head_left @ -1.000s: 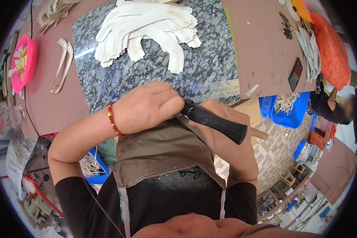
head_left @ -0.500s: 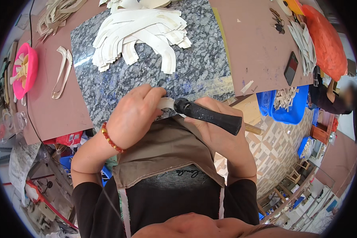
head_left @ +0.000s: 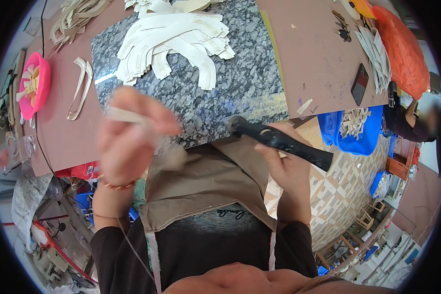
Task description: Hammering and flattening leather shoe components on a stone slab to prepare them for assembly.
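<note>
My left hand (head_left: 137,132), smeared by motion, is raised off the near left part of the stone slab (head_left: 201,105). A pale curved strip (head_left: 125,115) is gripped in it; the strip's lower end blurs out below the fingers. Closed round a black hammer (head_left: 284,142) is my right hand (head_left: 291,166), at the slab's near right corner. The hammer's round striking face hangs over the slab's near edge, touching nothing that I can see. A fanned heap of white curved strips (head_left: 181,41) lies on the far part of the slab.
A pink bowl of pale pieces (head_left: 43,81) and a loose curved strip (head_left: 76,105) are at left. Rightward are a phone (head_left: 360,84), keys (head_left: 343,32), a red bag (head_left: 402,54) and a blue bin of offcuts (head_left: 357,142). Another person (head_left: 416,122) is at far right.
My left hand has lifted away from the slab's near edge and moved left with the strip. The hammer, in my right hand, has shifted right, off the strip.
</note>
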Demonstrator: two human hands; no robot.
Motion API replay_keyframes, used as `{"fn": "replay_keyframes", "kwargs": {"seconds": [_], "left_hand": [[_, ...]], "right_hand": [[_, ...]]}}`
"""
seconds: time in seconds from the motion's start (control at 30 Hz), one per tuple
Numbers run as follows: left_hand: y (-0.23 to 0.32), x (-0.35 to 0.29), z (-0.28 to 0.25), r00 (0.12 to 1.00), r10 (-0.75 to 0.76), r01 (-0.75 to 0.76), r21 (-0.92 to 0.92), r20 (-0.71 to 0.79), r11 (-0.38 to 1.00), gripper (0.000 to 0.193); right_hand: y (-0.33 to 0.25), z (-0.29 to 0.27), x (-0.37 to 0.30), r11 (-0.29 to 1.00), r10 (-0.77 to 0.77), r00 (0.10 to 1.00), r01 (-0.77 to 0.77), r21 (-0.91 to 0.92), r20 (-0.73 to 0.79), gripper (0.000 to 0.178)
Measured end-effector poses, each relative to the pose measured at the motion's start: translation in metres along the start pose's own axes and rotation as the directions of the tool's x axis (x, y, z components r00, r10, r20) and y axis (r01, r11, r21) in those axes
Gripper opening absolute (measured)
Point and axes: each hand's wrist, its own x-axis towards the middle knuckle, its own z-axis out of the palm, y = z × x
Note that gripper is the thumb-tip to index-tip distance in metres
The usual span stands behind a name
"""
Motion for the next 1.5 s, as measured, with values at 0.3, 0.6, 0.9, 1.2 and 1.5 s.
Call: {"fn": "replay_keyframes", "kwargs": {"seconds": [0.3, 0.6, 0.9, 1.2, 1.5], "left_hand": [[0.032, 0.026, 0.018, 0.902, -0.13, -0.365, 0.888, 0.412, 0.28, 0.02], [-0.059, 0.028, 0.025, 0.969, -0.018, -0.236, 0.95, 0.245, 0.206, 0.02], [-0.065, 0.018, 0.016, 0.969, 0.053, -0.246, 0.943, 0.24, 0.224, 0.026], [-0.066, 0.011, 0.009, 0.903, 0.093, -0.428, 0.9, 0.421, 0.081, 0.034], [-0.059, 0.015, 0.015, 0.88, -0.042, -0.474, 0.877, 0.472, -0.075, 0.031]], "right_hand": [[0.02, -0.022, -0.007, 0.997, 0.074, 0.996, -0.072, 0.038, -0.058, 0.028], [-0.009, -0.029, 0.014, 0.995, 0.052, 0.996, -0.045, -0.091, 0.073, 0.028], [-0.016, 0.0, 0.055, 0.964, -0.133, 0.987, 0.151, -0.219, 0.094, 0.022], [-0.02, 0.003, 0.063, 0.92, -0.004, 0.98, 0.081, -0.382, 0.198, 0.023], [-0.027, 0.007, 0.066, 0.938, -0.241, 0.964, 0.26, -0.23, 0.108, 0.022]]}}
